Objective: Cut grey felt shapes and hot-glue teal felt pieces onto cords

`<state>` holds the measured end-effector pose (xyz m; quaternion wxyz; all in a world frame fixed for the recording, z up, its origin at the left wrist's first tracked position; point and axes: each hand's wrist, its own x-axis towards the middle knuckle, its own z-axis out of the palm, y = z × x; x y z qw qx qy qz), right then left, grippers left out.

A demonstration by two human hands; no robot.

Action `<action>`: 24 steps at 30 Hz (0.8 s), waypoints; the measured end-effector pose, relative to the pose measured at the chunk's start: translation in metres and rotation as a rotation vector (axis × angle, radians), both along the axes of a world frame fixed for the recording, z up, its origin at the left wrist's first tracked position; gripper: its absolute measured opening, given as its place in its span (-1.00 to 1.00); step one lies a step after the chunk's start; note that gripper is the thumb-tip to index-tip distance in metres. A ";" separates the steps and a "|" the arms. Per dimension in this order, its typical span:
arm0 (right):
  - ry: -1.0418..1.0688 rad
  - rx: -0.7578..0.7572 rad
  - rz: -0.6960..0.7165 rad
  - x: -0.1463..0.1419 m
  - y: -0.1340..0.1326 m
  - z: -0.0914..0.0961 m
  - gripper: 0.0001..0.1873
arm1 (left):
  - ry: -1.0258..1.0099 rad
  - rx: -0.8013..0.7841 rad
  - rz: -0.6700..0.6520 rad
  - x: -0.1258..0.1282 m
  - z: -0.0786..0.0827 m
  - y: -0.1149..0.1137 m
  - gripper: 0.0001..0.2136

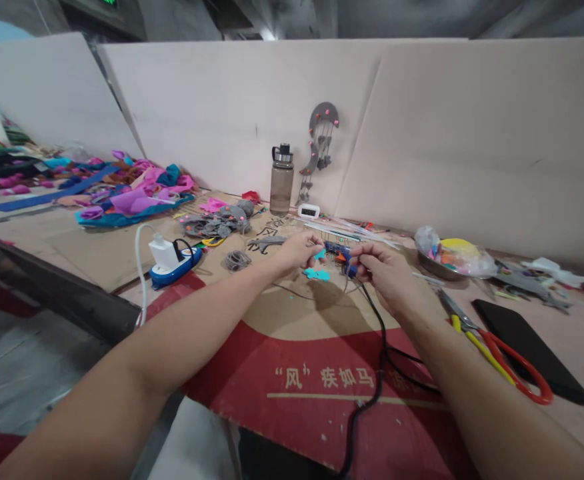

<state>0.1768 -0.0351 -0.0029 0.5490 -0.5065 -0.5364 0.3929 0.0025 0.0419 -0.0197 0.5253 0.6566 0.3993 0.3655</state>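
My left hand [303,252] is closed in a pinch over the middle of the cardboard. At its fingertips is a small turquoise piece [321,254]; whether the fingers grip it I cannot tell. My right hand [382,268] pinches a thin grey yarn [346,285], which hangs in a loop below the fingers. Between the hands lies a blue tool with an orange part [343,256], partly hidden by my right fingers. Another turquoise cutout [317,274] rests on the cardboard [272,313] just below. A small ball of grey yarn [237,260] sits left of my left hand.
Red-and-yellow-handled scissors [492,353] and a black phone [532,350] lie at right, near a metal bowl [442,269]. A black cord [381,327] crosses the cardboard. A bottle [282,183] stands behind; a blue-and-white power strip [175,265] and felt pieces [142,190] are left.
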 end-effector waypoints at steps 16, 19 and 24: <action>-0.058 0.172 -0.079 0.004 0.000 0.000 -0.80 | -0.191 -0.271 -0.369 0.010 -0.008 -0.015 -0.85; -0.110 0.208 -0.121 0.006 0.001 -0.001 -0.84 | -0.216 -0.300 -0.411 0.009 -0.007 -0.016 -0.82; -0.204 0.252 -0.190 0.006 0.000 0.000 -0.83 | -0.238 -0.329 -0.547 0.007 0.001 -0.023 -0.76</action>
